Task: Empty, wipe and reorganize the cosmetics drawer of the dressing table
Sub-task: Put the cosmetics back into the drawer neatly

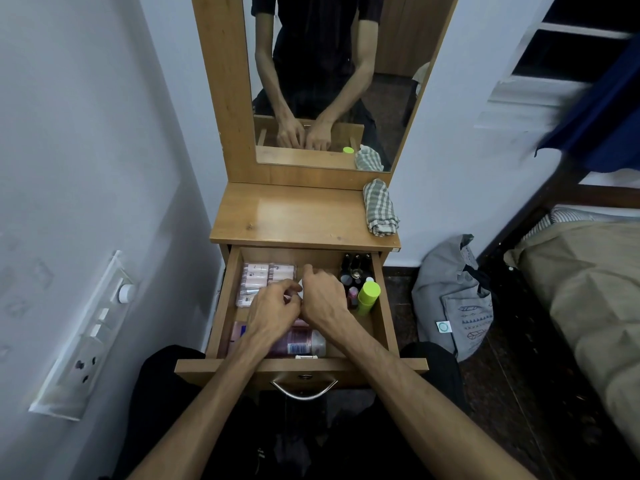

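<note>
The wooden drawer [383,317] of the dressing table is pulled out. Both hands reach into its middle. My left hand [273,311] and my right hand [323,296] touch each other over a small white item [300,284] that is mostly hidden; which hand holds it I cannot tell. Pale pink tubes [263,275] lie in rows at the back left. A pink bottle with a white cap [301,342] lies at the front. Dark small bottles [355,268] and a lime green container [369,296] stand at the right. A folded checked cloth [379,211] rests on the tabletop [294,216].
A mirror [322,81] stands behind the tabletop. The left wall carries a switch panel [86,337]. A grey bag [453,299] sits on the floor at the right, beside a bed [588,289]. The drawer handle [304,389] is close to my knees.
</note>
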Demonstrator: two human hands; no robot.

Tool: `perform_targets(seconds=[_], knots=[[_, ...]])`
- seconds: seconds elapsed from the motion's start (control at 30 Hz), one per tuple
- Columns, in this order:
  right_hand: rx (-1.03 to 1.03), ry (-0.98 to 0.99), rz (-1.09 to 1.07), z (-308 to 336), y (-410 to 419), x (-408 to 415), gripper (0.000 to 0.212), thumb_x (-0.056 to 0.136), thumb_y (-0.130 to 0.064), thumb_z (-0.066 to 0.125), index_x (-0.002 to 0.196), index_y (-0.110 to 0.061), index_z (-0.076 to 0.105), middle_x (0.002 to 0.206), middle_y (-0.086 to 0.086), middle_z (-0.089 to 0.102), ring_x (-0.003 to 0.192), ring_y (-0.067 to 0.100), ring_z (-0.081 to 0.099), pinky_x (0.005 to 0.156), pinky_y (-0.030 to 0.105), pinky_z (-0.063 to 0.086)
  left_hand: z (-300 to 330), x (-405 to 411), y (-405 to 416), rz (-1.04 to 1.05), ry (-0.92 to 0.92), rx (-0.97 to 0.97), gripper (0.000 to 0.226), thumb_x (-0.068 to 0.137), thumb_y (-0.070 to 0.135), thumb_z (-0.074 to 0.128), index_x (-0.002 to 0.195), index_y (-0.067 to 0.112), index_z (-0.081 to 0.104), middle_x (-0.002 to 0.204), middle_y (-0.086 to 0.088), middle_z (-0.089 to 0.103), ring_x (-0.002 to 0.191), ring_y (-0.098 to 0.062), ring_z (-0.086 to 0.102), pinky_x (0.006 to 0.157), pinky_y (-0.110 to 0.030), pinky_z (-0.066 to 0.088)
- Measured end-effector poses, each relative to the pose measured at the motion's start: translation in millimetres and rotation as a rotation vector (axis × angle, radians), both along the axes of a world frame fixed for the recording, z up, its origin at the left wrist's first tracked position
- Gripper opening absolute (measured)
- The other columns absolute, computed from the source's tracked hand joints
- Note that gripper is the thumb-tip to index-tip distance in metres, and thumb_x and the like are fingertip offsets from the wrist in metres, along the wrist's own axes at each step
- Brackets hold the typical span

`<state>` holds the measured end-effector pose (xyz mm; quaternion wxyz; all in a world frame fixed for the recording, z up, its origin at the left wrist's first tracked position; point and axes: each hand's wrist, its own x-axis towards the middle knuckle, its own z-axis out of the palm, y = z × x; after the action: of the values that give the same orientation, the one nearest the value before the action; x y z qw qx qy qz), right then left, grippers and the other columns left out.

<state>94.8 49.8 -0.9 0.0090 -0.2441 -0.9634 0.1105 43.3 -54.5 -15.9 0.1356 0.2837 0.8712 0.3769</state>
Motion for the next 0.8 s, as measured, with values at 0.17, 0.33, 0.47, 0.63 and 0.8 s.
perform_targets(seconds=[0.17, 0.33, 0.47, 0.63, 0.8], knots=[[0.003, -0.061, -0.002, 1, -1, 2, 0.043, 0.094, -0.024, 0.06, 0.13, -0.003, 0.049, 0.117, 0.02, 0.069, 0.108, 0.039, 0.068, 0.082, 0.042, 0.054, -3, 0, -1, -0.023, -0.012, -0.015, 0.026, 0.092, 0.013, 0.061, 0.115, 0.015, 0.074, 0.101, -0.001, 0.077, 0.084, -0.011, 0.067, 0.067, -0.018, 0.044], [-0.025, -0.067, -0.004, 1, -1, 4, 0.04, 0.092, -0.021, 0.061, 0.127, -0.004, 0.051, 0.117, 0.018, 0.069, 0.108, 0.04, 0.068, 0.082, 0.043, 0.054, -3, 0, -1, -0.03, -0.023, -0.036, 0.026, 0.092, 0.015, 0.061, 0.114, 0.017, 0.074, 0.104, 0.003, 0.077, 0.091, -0.011, 0.069, 0.077, -0.023, 0.049], [-0.033, -0.076, -0.009, 2, -1, 4, 0.04, 0.092, -0.02, 0.061, 0.127, -0.004, 0.051, 0.117, 0.019, 0.069, 0.108, 0.04, 0.067, 0.084, 0.043, 0.054, -4, -1, -1, -0.037, -0.027, -0.038, 0.025, 0.092, 0.015, 0.061, 0.114, 0.017, 0.074, 0.104, 0.002, 0.077, 0.094, -0.014, 0.07, 0.081, -0.03, 0.056], [-0.05, -0.074, -0.021, 3, -3, 5, 0.038, 0.092, -0.02, 0.061, 0.125, -0.004, 0.053, 0.116, 0.019, 0.07, 0.109, 0.04, 0.068, 0.085, 0.043, 0.054, -3, 0, -2, -0.027, -0.023, -0.053, 0.024, 0.091, 0.014, 0.062, 0.112, 0.017, 0.075, 0.106, 0.001, 0.077, 0.091, -0.012, 0.07, 0.076, -0.023, 0.05], [-0.046, -0.039, -0.013, 11, -7, 11, 0.035, 0.092, -0.021, 0.061, 0.122, -0.005, 0.053, 0.111, 0.018, 0.071, 0.104, 0.039, 0.069, 0.08, 0.042, 0.054, 4, 3, -4, -0.022, -0.022, -0.052, 0.025, 0.091, 0.015, 0.061, 0.112, 0.017, 0.075, 0.107, 0.003, 0.077, 0.087, -0.009, 0.07, 0.07, -0.018, 0.047]])
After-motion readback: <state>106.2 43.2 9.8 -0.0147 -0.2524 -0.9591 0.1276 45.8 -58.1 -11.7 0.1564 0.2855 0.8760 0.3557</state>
